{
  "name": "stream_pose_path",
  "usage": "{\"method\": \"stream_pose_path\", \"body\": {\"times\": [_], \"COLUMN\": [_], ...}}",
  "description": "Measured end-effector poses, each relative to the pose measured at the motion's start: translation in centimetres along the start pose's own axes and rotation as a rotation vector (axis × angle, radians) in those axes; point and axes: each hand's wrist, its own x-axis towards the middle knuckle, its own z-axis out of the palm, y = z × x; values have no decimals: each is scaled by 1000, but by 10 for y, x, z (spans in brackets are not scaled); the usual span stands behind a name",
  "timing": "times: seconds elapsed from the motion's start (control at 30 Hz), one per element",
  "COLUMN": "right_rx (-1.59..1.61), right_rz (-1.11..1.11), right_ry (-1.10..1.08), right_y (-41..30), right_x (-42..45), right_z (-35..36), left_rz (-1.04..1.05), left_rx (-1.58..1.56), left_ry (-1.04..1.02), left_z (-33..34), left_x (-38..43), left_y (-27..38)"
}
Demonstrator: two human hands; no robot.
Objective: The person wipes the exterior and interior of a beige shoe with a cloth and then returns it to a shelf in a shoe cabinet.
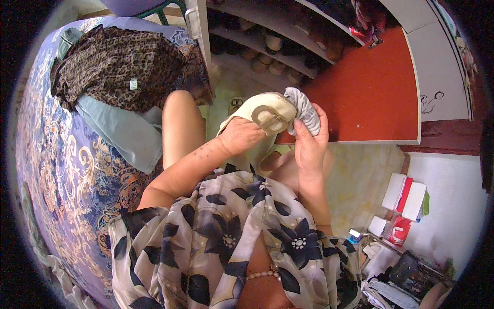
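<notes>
A cream shoe (252, 101) with a large buckle ornament (272, 119) on its toe is raised in front of me. My left hand (244, 135) grips it, the fingers partly hidden by the shoe. In my right hand (313, 143) is a bunched grey-white cloth (303, 110), pinched between thumb and fingers. The cloth touches the toe end of the shoe.
Dark shelves holding several shoes (273, 43) stand ahead, beside a swung-out red door panel (370, 92). On the patterned bed (65, 162) at left lie a leopard-print garment (115, 61) and a pale blue cloth (123, 131). Boxes (413, 201) stand at right.
</notes>
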Motion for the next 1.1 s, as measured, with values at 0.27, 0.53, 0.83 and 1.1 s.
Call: {"method": "stream_pose_path", "body": {"times": [0.27,0.53,0.83,1.1], "right_rx": [15,-39,-186,-757], "right_rz": [30,-30,-37,-390], "right_ry": [-34,-50,27,22], "right_y": [4,7,20,21], "right_x": [4,1,3,34], "right_z": [1,10,3,-6], "left_rz": [-70,-181,-267,-380], "left_rx": [-78,-113,-120,-226], "left_ry": [-92,-104,-147,-56], "left_z": [-15,-22,-33,-18], "left_x": [7,22,36,37], "left_y": [3,3,6,6]}}
